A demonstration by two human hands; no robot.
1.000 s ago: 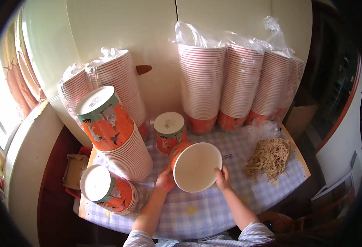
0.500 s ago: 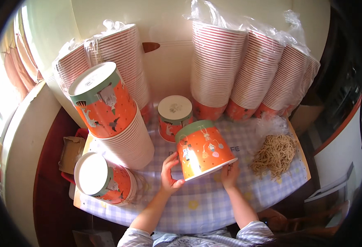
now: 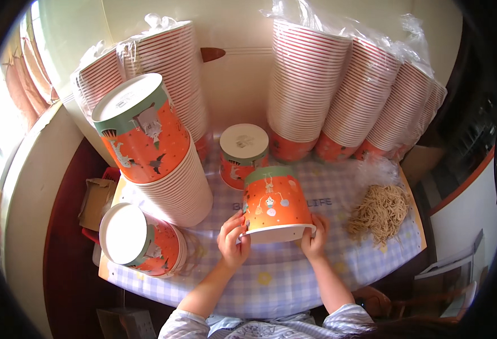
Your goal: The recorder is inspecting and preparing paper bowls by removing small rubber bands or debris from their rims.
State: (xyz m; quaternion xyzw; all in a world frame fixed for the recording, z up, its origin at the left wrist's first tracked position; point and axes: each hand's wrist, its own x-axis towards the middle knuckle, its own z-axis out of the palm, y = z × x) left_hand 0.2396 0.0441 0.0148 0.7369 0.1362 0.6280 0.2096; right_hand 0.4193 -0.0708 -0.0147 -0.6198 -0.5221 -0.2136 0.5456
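An orange paper bucket [image 3: 276, 198] with a green band and printed figures is held up over the table, its white-rimmed mouth tilted toward me. My left hand [image 3: 234, 240] grips the rim at its left side, fingers curled against the wall. On the right side of the same rim, my right hand [image 3: 315, 234] is closed, thumb and fingers at the edge. Just behind it a matching bucket [image 3: 244, 155] stands upside down, its pale base up. To the left rises a tall stack of nested upside-down buckets [image 3: 146, 135]; nearer me is a shorter stack [image 3: 144, 240].
Plastic-wrapped stacks of buckets [image 3: 310, 85] line the back right, and more wrapped stacks [image 3: 163, 68] stand at the back left. A heap of tan rubber bands [image 3: 379, 214] lies at the right on the checked tablecloth [image 3: 293, 282]. A cardboard box [image 3: 97, 202] sits beyond the left edge.
The bucket in my hands has turned, so its printed figures have shifted leftward and its mouth now faces me more. Both hands keep hold of its rim. The view has shifted slightly.
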